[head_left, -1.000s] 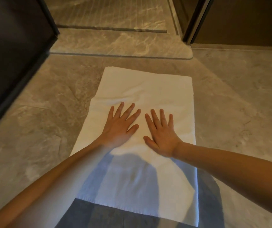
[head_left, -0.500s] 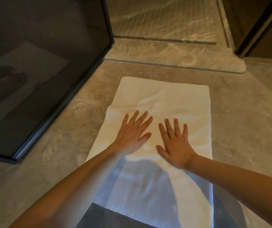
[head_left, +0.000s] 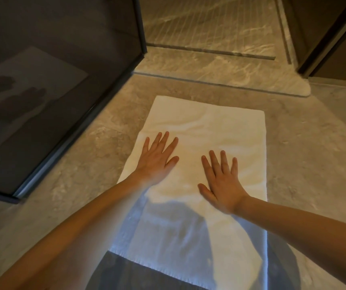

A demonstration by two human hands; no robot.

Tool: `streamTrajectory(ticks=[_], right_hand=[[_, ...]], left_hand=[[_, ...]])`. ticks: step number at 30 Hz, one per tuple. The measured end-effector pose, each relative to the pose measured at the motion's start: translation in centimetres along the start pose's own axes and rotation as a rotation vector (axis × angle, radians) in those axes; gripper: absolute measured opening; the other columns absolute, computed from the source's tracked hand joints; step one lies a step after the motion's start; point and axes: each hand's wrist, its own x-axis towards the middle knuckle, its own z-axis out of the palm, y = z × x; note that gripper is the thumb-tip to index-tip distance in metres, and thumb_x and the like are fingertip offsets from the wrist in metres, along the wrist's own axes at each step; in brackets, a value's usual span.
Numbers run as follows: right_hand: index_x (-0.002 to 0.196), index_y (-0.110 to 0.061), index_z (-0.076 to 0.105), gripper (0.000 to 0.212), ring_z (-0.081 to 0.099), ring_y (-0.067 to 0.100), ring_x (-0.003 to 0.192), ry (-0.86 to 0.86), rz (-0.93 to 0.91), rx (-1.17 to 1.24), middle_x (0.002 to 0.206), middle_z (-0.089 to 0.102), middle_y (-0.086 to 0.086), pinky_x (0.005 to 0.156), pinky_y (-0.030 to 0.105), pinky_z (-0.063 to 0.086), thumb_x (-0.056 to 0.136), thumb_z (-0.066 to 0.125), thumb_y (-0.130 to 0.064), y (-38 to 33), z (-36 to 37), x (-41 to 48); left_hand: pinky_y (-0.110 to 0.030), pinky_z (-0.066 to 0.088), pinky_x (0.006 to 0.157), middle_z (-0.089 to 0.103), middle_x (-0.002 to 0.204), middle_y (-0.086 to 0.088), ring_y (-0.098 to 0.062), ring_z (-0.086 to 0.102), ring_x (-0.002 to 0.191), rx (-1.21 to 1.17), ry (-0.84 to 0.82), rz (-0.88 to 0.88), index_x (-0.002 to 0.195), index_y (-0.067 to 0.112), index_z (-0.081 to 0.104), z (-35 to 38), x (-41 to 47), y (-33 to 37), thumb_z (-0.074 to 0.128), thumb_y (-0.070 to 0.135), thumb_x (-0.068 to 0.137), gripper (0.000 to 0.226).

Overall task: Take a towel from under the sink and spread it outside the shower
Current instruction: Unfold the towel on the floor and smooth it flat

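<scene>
A white towel (head_left: 205, 124) lies flat and lengthwise on the stone floor, just short of the shower threshold (head_left: 220, 74). My left hand (head_left: 157, 158) rests palm down on the towel's left half with its fingers spread. My right hand (head_left: 222, 181) lies flat on the right half, fingers apart. Neither hand grips the cloth. The near part of the towel sits in my shadow.
A dark glass shower panel (head_left: 52, 80) with a black frame stands to the left and reflects the towel and hands. Beyond the threshold is the ribbed shower floor (head_left: 209, 24). A dark door frame (head_left: 324, 45) rises at the upper right. Grey stone floor (head_left: 314, 153) surrounds the towel.
My hands have slid apart across the towel, the left one outward to the left and the right one to the right. The view has shifted, showing more of the glass panel.
</scene>
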Motion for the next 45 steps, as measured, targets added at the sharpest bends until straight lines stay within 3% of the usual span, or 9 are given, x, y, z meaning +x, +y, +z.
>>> streamTrajectory(ticks=[5, 9, 14, 23, 29, 32, 36, 41, 45], right_hand=[[0.153, -0.015, -0.015, 0.083, -0.019, 0.045, 0.144, -0.027, 0.002, -0.014, 0.161, -0.016, 0.016, 0.113, 0.066, -0.001, 0.086, -0.007, -0.064, -0.1, -0.3, -0.2], [0.154, -0.012, -0.009, 0.084, -0.014, 0.041, 0.146, -0.015, -0.007, -0.021, 0.161, -0.012, 0.016, 0.116, 0.06, -0.003, 0.086, -0.006, -0.061, -0.4, -1.0, -0.3], [0.156, -0.013, 0.009, 0.071, -0.003, 0.026, 0.15, 0.095, -0.25, 0.114, 0.163, 0.007, 0.01, 0.12, 0.044, -0.001, 0.098, 0.011, -0.056, -3.6, -0.1, -3.4], [0.155, -0.018, -0.006, 0.071, -0.013, 0.02, 0.149, 0.077, -0.264, 0.057, 0.163, -0.005, 0.005, 0.119, 0.046, -0.002, 0.099, 0.013, -0.057, -4.8, 1.6, -4.7], [0.155, -0.017, -0.005, 0.07, -0.008, 0.023, 0.15, 0.087, -0.269, 0.054, 0.163, -0.003, 0.006, 0.119, 0.046, 0.001, 0.099, 0.01, -0.056, -4.6, 1.7, -4.8], [0.155, -0.016, -0.003, 0.07, -0.006, 0.024, 0.15, 0.092, -0.27, 0.059, 0.163, -0.001, 0.007, 0.119, 0.047, 0.004, 0.099, 0.01, -0.056, -4.6, 1.7, -4.8], [0.155, -0.013, 0.005, 0.071, -0.001, 0.026, 0.15, 0.096, -0.267, 0.05, 0.163, 0.005, 0.009, 0.118, 0.047, 0.005, 0.099, 0.01, -0.054, -4.8, 1.5, -4.9], [0.155, -0.017, -0.005, 0.071, -0.008, 0.023, 0.15, 0.087, -0.26, 0.045, 0.163, -0.003, 0.006, 0.119, 0.047, 0.002, 0.098, 0.006, -0.057, -4.8, 1.7, -4.8], [0.155, -0.018, -0.003, 0.07, -0.007, 0.023, 0.15, 0.085, -0.259, 0.052, 0.163, -0.001, 0.006, 0.119, 0.047, 0.002, 0.099, 0.009, -0.057, -4.8, 1.7, -4.8]], left_hand=[[-0.039, -0.007, 0.119, -0.005, 0.162, 0.001, -0.018, -0.008, 0.149, -0.004, 0.055, 0.125, 0.154, 0.03, 0.002, 1.7, -7.7, -0.9, 0.01, 0.054, 0.098, 0.062], [-0.041, -0.001, 0.119, -0.004, 0.163, 0.002, -0.016, -0.006, 0.149, -0.08, 0.117, 0.109, 0.155, 0.029, 0.003, 3.0, -12.5, -1.7, 0.015, 0.051, 0.101, 0.059], [-0.045, 0.004, 0.119, -0.003, 0.163, 0.002, -0.016, -0.007, 0.149, -0.077, 0.122, 0.094, 0.155, 0.028, 0.005, 2.9, -12.6, -1.6, 0.019, 0.049, 0.102, 0.059], [-0.04, 0.0, 0.12, -0.001, 0.163, 0.001, -0.015, -0.008, 0.149, -0.072, 0.107, 0.098, 0.155, 0.028, 0.008, 2.6, -12.7, -1.7, 0.02, 0.05, 0.101, 0.059], [-0.038, 0.015, 0.119, 0.007, 0.163, -0.002, -0.02, 0.006, 0.149, -0.153, 0.117, -0.244, 0.154, 0.028, 0.008, 2.2, -15.4, -3.3, 0.028, 0.058, 0.095, 0.069], [-0.042, 0.022, 0.117, 0.013, 0.161, -0.004, -0.022, 0.009, 0.147, -0.187, 0.075, -0.323, 0.153, 0.033, 0.01, 1.5, -15.8, -4.0, 0.032, 0.062, 0.091, 0.072], [-0.037, 0.029, 0.112, 0.031, 0.153, 0.004, -0.015, 0.017, 0.141, -0.436, 0.158, -0.329, 0.146, 0.036, 0.032, 0.7, -15.9, -3.9, 0.049, 0.054, 0.087, 0.064], [-0.002, 0.032, 0.094, 0.054, 0.136, 0.004, -0.01, 0.046, 0.124, -0.719, 0.341, -0.371, 0.132, 0.021, 0.055, -0.5, -15.5, -3.8, 0.067, 0.016, 0.086, 0.047], [-0.01, 0.049, 0.072, 0.066, 0.106, 0.005, -0.005, 0.062, 0.093, -1.061, 0.398, -0.58, 0.119, 0.021, 0.061, -1.7, -15.0, -3.7, 0.066, 0.0, 0.08, 0.044]])
